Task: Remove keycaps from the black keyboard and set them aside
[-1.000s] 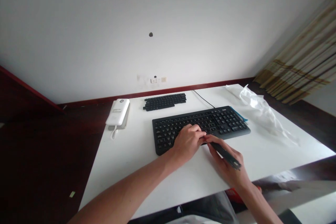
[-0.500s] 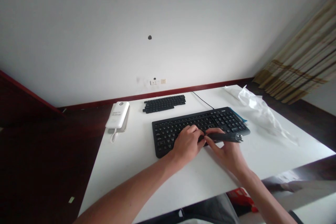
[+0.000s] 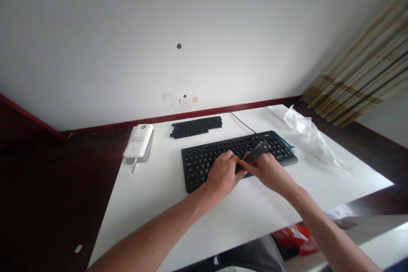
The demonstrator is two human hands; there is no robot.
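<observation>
Black tool (image 3: 257,152) clenched in right hand (image 3: 270,171), over keyboard (image 3: 195,178), left hand (image 3: 223,174) curled on keys (image 3: 204,163), grip unclear

black computer keyboard (image 3: 199,170) | lying flat | dark cylindrical tool (image 3: 256,152) | tilted above keys

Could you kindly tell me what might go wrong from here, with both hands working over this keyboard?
The dark pen-shaped tool in the right hand is right over the black keyboard, so a slip could perhaps scratch or knock the keys. Its lower end also lies close to the left hand, which might get jabbed.
</observation>
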